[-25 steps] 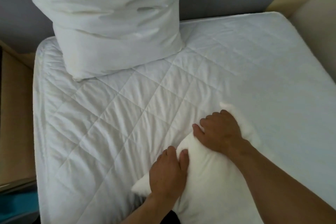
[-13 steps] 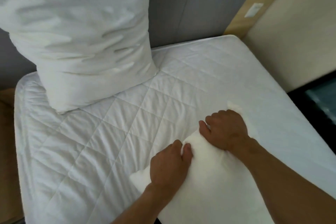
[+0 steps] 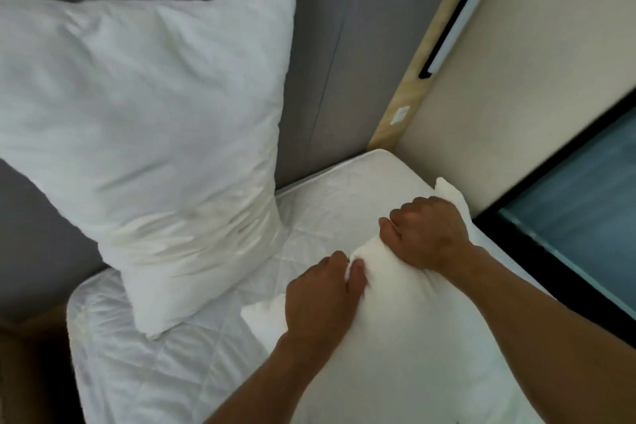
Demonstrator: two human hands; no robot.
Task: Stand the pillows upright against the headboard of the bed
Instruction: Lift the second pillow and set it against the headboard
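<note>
One white pillow [image 3: 151, 134] stands upright on the left of the bed, leaning against the grey headboard [image 3: 344, 45]. A second white pillow [image 3: 406, 327] lies in front of me on the quilted mattress [image 3: 330, 210], to the right. My left hand [image 3: 323, 296] grips its top edge near the left corner. My right hand [image 3: 426, 234] clutches the same edge closer to the right corner, which pokes up behind it. The lower part of this pillow is out of frame.
A wooden strip [image 3: 423, 65] with a long light fixture [image 3: 461, 14] borders the headboard on the right, beside a beige wall [image 3: 550, 45]. A dark-framed window [image 3: 578, 217] sits at the right. A wooden surface [image 3: 31, 354] lies left of the bed.
Both hands have carried the second pillow forward and to the right, nearer the headboard, and its top edge has risen. The view has tilted up, showing more of the headboard.
</note>
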